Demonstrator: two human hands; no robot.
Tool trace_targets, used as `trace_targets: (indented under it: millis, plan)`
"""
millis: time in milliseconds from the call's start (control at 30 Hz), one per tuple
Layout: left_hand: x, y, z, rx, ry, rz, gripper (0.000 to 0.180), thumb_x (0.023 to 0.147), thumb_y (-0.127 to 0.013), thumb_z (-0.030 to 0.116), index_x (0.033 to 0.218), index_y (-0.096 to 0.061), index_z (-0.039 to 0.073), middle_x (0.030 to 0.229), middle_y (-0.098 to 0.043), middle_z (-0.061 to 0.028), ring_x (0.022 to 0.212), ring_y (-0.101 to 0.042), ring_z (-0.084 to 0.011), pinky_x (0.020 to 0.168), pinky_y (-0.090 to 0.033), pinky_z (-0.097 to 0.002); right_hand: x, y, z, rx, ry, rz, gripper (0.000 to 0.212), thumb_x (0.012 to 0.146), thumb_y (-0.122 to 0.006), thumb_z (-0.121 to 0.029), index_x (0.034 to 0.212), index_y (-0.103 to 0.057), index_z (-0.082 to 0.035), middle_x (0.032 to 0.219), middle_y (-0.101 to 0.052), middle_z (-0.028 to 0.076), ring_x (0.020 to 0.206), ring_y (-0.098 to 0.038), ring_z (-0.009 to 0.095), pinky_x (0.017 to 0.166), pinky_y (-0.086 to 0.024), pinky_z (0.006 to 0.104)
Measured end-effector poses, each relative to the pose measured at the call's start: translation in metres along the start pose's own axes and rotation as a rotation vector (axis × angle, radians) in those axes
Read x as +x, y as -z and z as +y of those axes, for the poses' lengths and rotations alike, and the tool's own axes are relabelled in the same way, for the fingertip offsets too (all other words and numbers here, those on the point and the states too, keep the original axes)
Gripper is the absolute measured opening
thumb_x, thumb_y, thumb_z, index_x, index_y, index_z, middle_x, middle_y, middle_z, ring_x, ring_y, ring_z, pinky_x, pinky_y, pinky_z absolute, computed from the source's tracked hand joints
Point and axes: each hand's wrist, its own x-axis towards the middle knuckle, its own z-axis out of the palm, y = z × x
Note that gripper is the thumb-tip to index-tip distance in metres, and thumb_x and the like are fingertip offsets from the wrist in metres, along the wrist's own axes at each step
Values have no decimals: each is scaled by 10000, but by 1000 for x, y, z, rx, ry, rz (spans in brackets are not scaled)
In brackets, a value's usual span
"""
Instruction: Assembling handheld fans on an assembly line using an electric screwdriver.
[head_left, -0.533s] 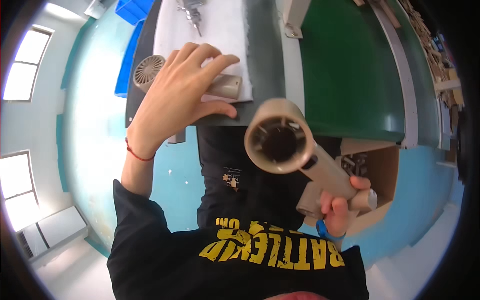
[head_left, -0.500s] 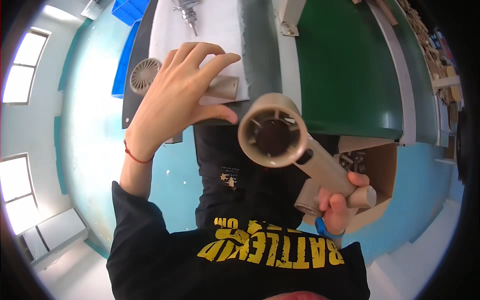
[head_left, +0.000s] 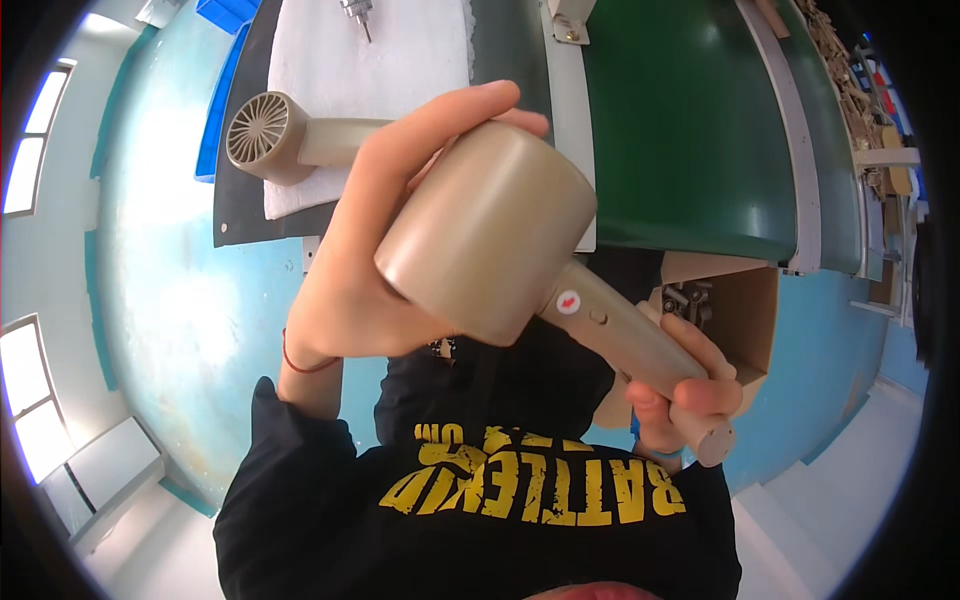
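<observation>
A beige hair dryer (head_left: 490, 230) is held up in front of my chest, its barrel tilted and its handle slanting down to the right. My left hand (head_left: 350, 290) wraps round the barrel from the left, thumb side partly hidden behind it. The fingers of my right hand (head_left: 708, 397) close round the lower end of the handle. A small round sticker with a red mark shows near the top of the handle. Beyond my left hand, another beige hair dryer (head_left: 290, 140) lies on a white cloth (head_left: 310, 60), its round slatted grille toward me; my hand covers part of its handle.
A metal-tipped driver (head_left: 356, 10) points down above the cloth. To the right runs a green conveyor belt (head_left: 690, 130). Below it stands an open cardboard box (head_left: 755, 330) with several small parts (head_left: 685, 300). A blue bin (head_left: 218, 120) is beside the table's left edge.
My left hand has come down and right and taken hold of the barrel. The dryer has turned from its open end to its side. A beige cylinder near my right hand no longer shows.
</observation>
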Motion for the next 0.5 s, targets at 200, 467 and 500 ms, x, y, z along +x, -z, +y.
trace_targets:
  millis: [200, 467, 500]
  plan:
    - [3, -4, -5, 0, -87, 16, 1150, 534, -926, 215, 1427, -228, 20, 1352, -419, -308, 956, -663, -342, 802, -583, -411, -3, 0, -2, 112, -65, 47, 387, 772, -731, -38, 1063, -527, -192, 1209, -551, 310, 927, -664, 306, 824, -556, 389]
    - [1, -8, -9, -20, -102, -1, 1138, 544, -920, 229, 1431, -230, 53, 1378, -387, -301, 945, -662, -351, 766, -601, -427, -1, 0, -6, 24, -75, 52, 387, 766, -665, 32, 1066, -537, -176, 1219, -525, 354, 589, -626, 157, 672, -566, 307]
    - [0, -10, -7, -14, -77, 20, 1132, 551, -917, 231, 1432, -228, 56, 1382, -381, -301, 944, -663, -350, 767, -601, -428, 1, 0, -6, 20, -64, 34, 386, 766, -666, 34, 1063, -537, -176, 1221, -524, 353, 573, -621, 153, 651, -564, 301]
